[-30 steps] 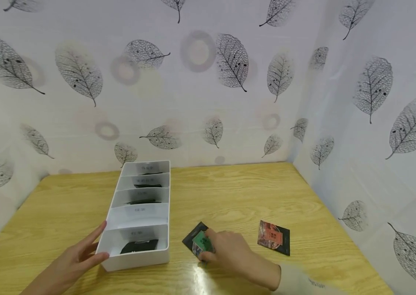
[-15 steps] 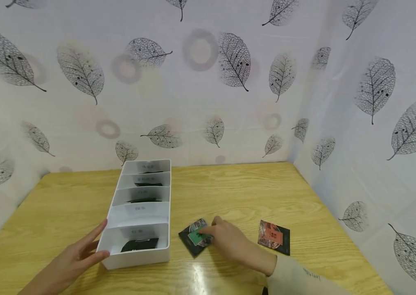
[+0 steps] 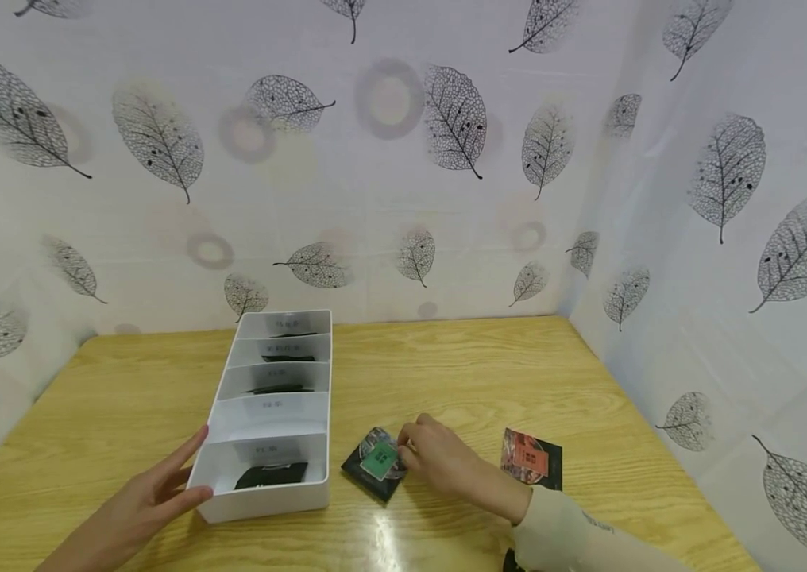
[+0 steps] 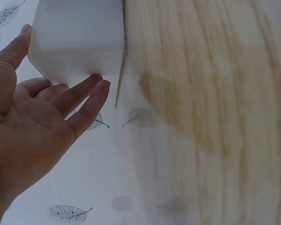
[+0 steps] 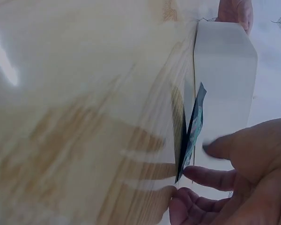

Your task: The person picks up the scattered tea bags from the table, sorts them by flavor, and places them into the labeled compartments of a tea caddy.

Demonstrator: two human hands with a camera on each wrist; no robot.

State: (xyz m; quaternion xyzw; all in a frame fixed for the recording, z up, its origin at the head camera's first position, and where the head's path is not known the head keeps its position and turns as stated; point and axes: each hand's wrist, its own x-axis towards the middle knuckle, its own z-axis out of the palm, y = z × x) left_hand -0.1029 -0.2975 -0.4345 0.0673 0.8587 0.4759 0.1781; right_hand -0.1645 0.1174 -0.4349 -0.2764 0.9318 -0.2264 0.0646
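Observation:
A white divided box (image 3: 264, 502) stands left of centre on the wooden table, with handwritten labels on its dividers. My left hand (image 3: 139, 500) touches its near left corner, thumb at the front rim and fingers along the left side; the left wrist view shows those fingers (image 4: 86, 96) loosely extended against the wall. To the right of the box lies a dark tea packet with a green label (image 3: 378, 461). My right hand (image 3: 442, 461) is at its right edge, fingers bent. In the right wrist view an index fingertip meets the packet (image 5: 194, 129), while the thumb stands apart from it.
Another dark packet with a red-orange label (image 3: 534, 457) lies farther right, beyond the right forearm. Dark packets, such as the one in the front compartment (image 3: 271, 475), sit in several compartments. Leaf-patterned sheets (image 3: 403, 183) enclose the table (image 3: 446, 357) at the back and sides.
The green-labelled packet has turned and slid slightly left. My right hand has shifted from over it to its right edge, uncovering the label. The left hand and box keep their places.

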